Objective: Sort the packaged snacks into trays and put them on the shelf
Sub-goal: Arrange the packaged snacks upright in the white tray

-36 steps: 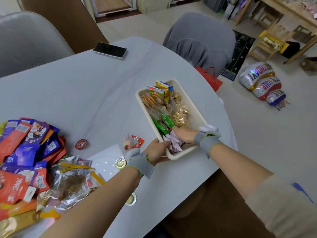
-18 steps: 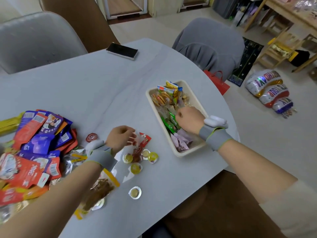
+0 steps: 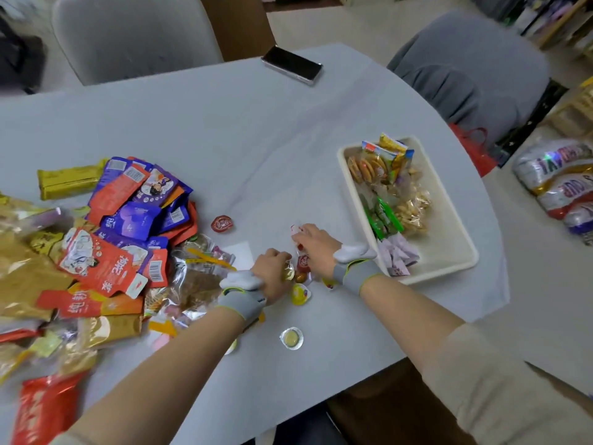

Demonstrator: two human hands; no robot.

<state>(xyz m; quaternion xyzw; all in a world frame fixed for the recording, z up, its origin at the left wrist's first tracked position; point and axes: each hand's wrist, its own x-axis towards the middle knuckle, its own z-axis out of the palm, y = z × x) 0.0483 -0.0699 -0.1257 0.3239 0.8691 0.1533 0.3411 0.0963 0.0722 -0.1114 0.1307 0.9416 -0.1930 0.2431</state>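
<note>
A cream tray (image 3: 451, 268) at the right of the table holds crackers, green packets and pale purple sweets. Left of it, both hands meet over a cluster of small jelly cups (image 3: 300, 293). My left hand (image 3: 272, 273) curls its fingers round a gold jelly cup. My right hand (image 3: 316, 247) pinches a clear packet with red and white print (image 3: 296, 232). A big pile of purple, red and gold snack packets (image 3: 128, 226) covers the table's left side. Single cups lie at the near edge (image 3: 291, 338) and beside the pile (image 3: 222, 223).
A phone (image 3: 292, 64) lies at the far edge of the grey table (image 3: 244, 149). Grey chairs stand at the far left (image 3: 134, 33) and far right (image 3: 465, 69). On the floor to the right are a red bag (image 3: 475, 146) and foil balloons (image 3: 558, 178).
My right hand left the tray and moved left to the packet among the jelly cups. My left hand came down onto the cups. The view shifted left.
</note>
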